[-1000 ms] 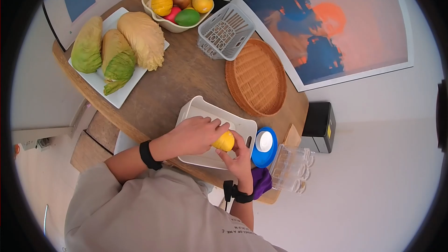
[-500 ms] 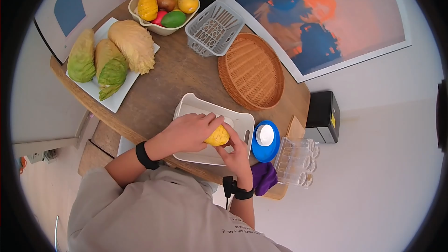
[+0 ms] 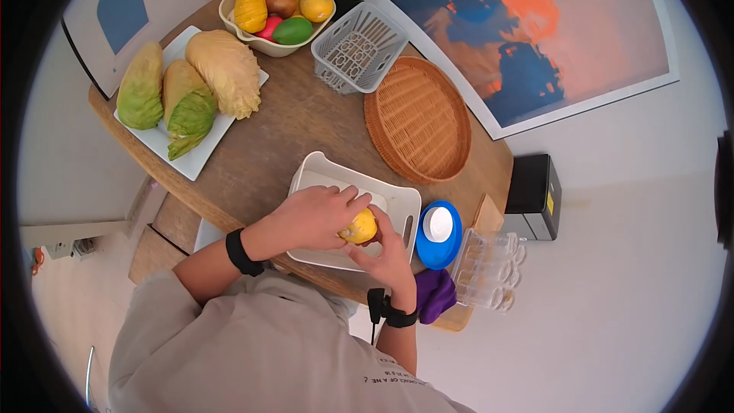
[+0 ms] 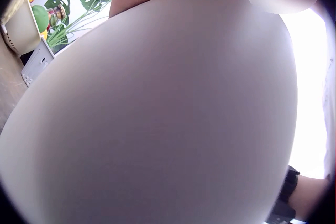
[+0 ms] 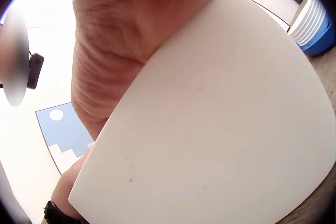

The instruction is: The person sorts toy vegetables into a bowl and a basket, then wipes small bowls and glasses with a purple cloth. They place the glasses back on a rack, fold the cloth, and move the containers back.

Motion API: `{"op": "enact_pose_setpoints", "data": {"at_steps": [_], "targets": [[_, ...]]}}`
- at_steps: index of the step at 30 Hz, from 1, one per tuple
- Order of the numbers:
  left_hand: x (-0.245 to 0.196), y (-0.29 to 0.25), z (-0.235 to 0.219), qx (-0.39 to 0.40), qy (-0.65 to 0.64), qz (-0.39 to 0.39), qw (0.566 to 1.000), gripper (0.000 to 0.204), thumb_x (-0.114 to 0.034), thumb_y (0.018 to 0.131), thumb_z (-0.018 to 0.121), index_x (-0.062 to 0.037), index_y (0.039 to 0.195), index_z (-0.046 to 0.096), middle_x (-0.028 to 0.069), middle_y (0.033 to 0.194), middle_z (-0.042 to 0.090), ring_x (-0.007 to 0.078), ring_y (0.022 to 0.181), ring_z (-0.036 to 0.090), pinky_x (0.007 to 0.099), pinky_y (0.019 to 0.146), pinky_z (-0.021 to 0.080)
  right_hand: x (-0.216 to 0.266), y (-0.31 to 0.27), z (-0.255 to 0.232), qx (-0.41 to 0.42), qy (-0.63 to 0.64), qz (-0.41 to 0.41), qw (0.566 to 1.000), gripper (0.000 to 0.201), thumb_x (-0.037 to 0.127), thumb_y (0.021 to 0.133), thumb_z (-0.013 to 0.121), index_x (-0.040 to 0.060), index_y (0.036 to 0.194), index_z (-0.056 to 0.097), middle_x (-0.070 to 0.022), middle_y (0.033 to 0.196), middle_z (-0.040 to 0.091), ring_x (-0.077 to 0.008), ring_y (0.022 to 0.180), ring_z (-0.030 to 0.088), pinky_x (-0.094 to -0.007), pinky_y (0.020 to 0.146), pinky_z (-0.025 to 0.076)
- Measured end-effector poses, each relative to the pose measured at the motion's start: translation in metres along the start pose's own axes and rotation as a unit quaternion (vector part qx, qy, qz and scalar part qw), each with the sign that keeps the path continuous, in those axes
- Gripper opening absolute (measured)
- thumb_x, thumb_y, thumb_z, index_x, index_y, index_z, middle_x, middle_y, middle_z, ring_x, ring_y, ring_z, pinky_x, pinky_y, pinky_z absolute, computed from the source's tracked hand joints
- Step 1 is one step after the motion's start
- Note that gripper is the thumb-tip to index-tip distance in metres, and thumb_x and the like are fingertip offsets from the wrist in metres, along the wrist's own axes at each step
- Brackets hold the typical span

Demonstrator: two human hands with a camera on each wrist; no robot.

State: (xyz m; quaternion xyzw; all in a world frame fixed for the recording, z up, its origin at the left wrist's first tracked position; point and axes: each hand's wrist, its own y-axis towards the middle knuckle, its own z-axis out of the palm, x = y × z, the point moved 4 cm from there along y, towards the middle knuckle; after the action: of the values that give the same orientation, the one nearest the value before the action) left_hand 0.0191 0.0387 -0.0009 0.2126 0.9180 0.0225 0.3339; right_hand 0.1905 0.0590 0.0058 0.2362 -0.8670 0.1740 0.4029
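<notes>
Both hands on one yellow fruit (image 3: 359, 227), held up over a white plastic bin (image 3: 382, 187). Left hand (image 3: 317, 216) grips from the left, fingers bent over the fruit's far side. Right hand (image 3: 390, 256) holds from the right, thumb on the near side, fingers on the far side. Small pale patch on the fruit's skin. Wrist views are mostly bin wall, so fingertip contact is hard to confirm; the head view looks like a two-handed hold.

Right of the grip, just outside the bin: blue plate (image 3: 432, 258) with white bowls (image 3: 438, 225) stacked on it. Purple cloth (image 3: 436, 296) nearer the person, beside the right wrist. Clear cups (image 3: 485, 271) farther right, near a wooden board (image 3: 486, 216).

Beyond the grip, to the right: round wicker tray (image 3: 419, 118); past it, grey plastic basket (image 3: 359, 46). Cream bowl (image 3: 287, 50) of mixed fruit just beside that basket, well apart from the hands. Far left of the grip: white rectangular plate (image 3: 220, 128) bearing three Chinese cabbages (image 3: 224, 73). All on a wooden table (image 3: 290, 122).
</notes>
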Motion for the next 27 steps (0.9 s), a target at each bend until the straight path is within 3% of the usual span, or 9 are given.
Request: {"op": "enact_pose_setpoints", "data": {"at_steps": [1, 7, 13, 16, 19, 22, 24, 27], "targets": [[-0.001, 0.0, -0.001, 0.004, -0.001, 0.001, 1.0, 0.074, -0.027, 0.073, 0.081, -0.0031, 0.135, 0.048, 0.0124, 0.108, 0.061, 0.0309, 0.097, 0.068, 0.0414, 0.081, 0.056, 0.003, 0.0, 0.001, -0.007, 0.009, -0.01, 1.0, 0.061, 0.004, 0.081, 0.078, 0.0013, 0.137, 0.056, -0.0146, 0.11, 0.071, -0.017, 0.084, 0.069, -0.0315, 0.08, 0.056], [0.0, 0.002, 0.001, -0.035, 0.023, 0.024, 0.999, 0.073, -0.027, 0.073, 0.082, -0.0025, 0.133, 0.047, 0.0125, 0.105, 0.062, 0.0296, 0.089, 0.069, 0.0397, 0.075, 0.058, -0.007, 0.001, 0.0, -0.022, 0.012, -0.058, 0.998, 0.074, -0.001, 0.078, 0.078, 0.0094, 0.146, 0.05, -0.0157, 0.11, 0.068, -0.0231, 0.078, 0.065, -0.0309, 0.073, 0.054], [-0.001, 0.004, -0.003, -0.039, 0.002, 0.026, 0.999, 0.083, -0.022, 0.073, 0.079, -0.0009, 0.144, 0.04, 0.0155, 0.111, 0.059, 0.0328, 0.09, 0.069, 0.0407, 0.077, 0.058, -0.004, -0.001, -0.003, -0.032, 0.002, -0.055, 0.998, 0.075, -0.005, 0.076, 0.078, 0.008, 0.145, 0.052, -0.0145, 0.113, 0.07, -0.0196, 0.081, 0.067, -0.0301, 0.077, 0.055], [-0.006, 0.006, -0.011, 0.035, -0.02, -0.03, 0.999, 0.081, -0.016, 0.073, 0.075, -0.0001, 0.144, 0.04, 0.0164, 0.113, 0.058, 0.0345, 0.091, 0.068, 0.0422, 0.077, 0.058, -0.004, -0.001, -0.008, -0.05, -0.039, -0.099, 0.993, 0.074, -0.006, 0.076, 0.077, 0.0082, 0.144, 0.053, -0.0158, 0.114, 0.069, -0.0206, 0.08, 0.066, -0.031, 0.077, 0.055], [-0.007, 0.006, -0.012, 0.041, -0.021, -0.037, 0.998, 0.08, -0.012, 0.072, 0.071, 0.0001, 0.145, 0.039, 0.017, 0.115, 0.058, 0.0354, 0.091, 0.068, 0.0432, 0.077, 0.058, -0.003, -0.002, -0.007, -0.065, -0.042, -0.132, 0.988, 0.071, 0.0, 0.081, 0.077, 0.0098, 0.146, 0.051, -0.0143, 0.097, 0.067, -0.023, 0.073, 0.062, -0.0325, 0.069, 0.053], [-0.003, 0.004, -0.003, -0.014, -0.003, -0.008, 1.0, 0.078, -0.01, 0.072, 0.07, 0.0007, 0.143, 0.041, 0.0167, 0.114, 0.059, 0.0345, 0.091, 0.068, 0.043, 0.076, 0.058, 0.001, -0.006, -0.006, -0.075, -0.008, -0.044, 0.996, 0.043, 0.009, 0.089, 0.074, 0.0053, 0.13, 0.063, -0.012, 0.082, 0.069, -0.0215, 0.067, 0.063, -0.0322, 0.065, 0.052], [-0.002, 0.004, -0.002, 0.006, 0.0, -0.003, 1.0, 0.075, -0.013, 0.072, 0.073, -0.0004, 0.14, 0.044, 0.0146, 0.114, 0.06, 0.0347, 0.091, 0.068, 0.0433, 0.075, 0.057, -0.016, -0.009, -0.006, -0.049, 0.042, 0.014, 0.998, 0.024, 0.016, 0.094, 0.07, 0.0026, 0.113, 0.069, -0.0109, 0.074, 0.069, -0.0204, 0.062, 0.063, -0.0316, 0.062, 0.052], [0.004, 0.005, 0.007, 0.013, 0.013, 0.003, 1.0, 0.07, -0.016, 0.075, 0.074, -0.0013, 0.138, 0.047, 0.0135, 0.113, 0.062, 0.0347, 0.091, 0.067, 0.0436, 0.077, 0.056, -0.025, -0.009, -0.006, -0.045, 0.054, 0.027, 0.997, 0.02, 0.018, 0.097, 0.066, -0.0013, 0.096, 0.072, -0.0095, 0.067, 0.069, -0.0163, 0.06, 0.065, -0.0285, 0.059, 0.052]]}}
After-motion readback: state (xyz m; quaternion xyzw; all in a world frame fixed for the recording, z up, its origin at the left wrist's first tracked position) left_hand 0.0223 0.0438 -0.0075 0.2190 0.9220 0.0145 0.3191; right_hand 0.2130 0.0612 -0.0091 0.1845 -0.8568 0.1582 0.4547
